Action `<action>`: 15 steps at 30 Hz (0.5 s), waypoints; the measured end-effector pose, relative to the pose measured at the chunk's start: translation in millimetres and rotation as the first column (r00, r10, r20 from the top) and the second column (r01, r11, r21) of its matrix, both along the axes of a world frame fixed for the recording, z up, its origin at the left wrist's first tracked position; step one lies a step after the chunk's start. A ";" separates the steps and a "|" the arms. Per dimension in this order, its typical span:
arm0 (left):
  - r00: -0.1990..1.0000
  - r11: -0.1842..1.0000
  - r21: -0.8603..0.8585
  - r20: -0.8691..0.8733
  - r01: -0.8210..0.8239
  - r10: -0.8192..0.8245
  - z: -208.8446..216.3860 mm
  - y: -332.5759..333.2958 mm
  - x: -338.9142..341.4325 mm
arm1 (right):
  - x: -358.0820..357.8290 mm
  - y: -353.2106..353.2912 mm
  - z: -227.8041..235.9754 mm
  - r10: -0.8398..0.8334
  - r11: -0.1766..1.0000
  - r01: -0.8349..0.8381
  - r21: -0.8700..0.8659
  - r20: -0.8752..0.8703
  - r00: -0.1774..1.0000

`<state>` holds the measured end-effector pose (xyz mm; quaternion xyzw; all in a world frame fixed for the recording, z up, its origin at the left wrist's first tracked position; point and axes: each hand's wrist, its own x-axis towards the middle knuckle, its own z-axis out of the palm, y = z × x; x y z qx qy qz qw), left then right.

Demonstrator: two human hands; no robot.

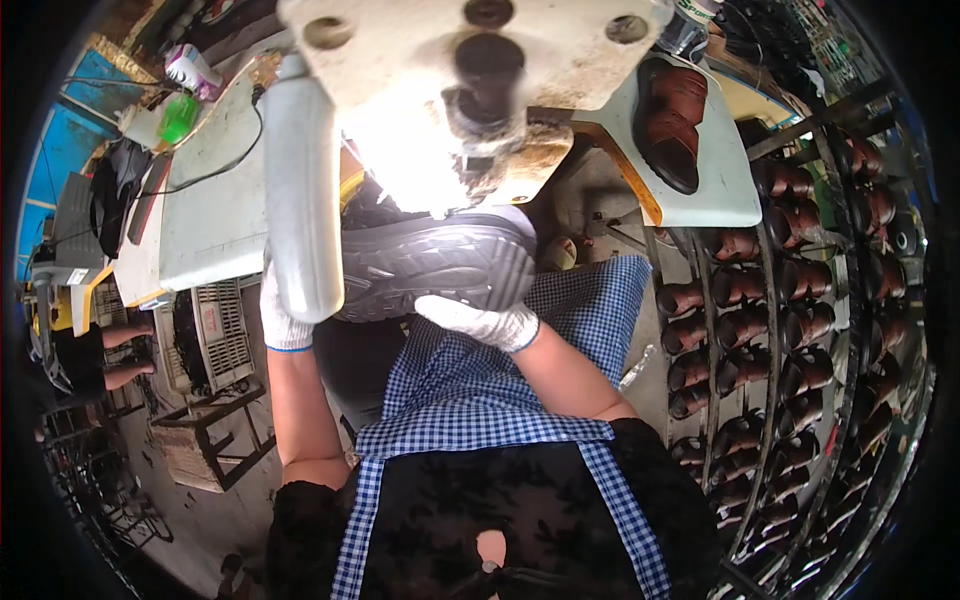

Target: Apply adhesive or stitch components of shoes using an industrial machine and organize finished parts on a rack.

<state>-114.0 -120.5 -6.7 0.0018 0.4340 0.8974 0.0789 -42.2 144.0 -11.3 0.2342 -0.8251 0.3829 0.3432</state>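
A shoe [440, 262] is tilted on its side below the brightly lit head of a sewing machine [490, 125], its dark grey patterned sole facing me. My right hand [482, 322], in a white knitted glove, grips it by the near edge, thumb on the sole and the other fingers out of sight behind it. My left hand [287, 328], gloved the same way, is up near the other end of the shoe. A long grey machine cover [305, 190] hides its fingers, so their grip does not show.
A brown shoe [672, 120] lies on the pale table [715, 185] at right. Racks of brown shoes [800, 275] stand beyond it. At left are a table [215, 215] with a cable, a green container [178, 118], a plastic crate [222, 335] and another person's legs [128, 355].
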 end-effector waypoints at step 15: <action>0.925 0.851 -0.490 -0.202 0.190 -0.323 54.2 124.1 37.4 | -60.4 84.3 143.6 0.041 0.776 -0.578 0.252 0.894 0.446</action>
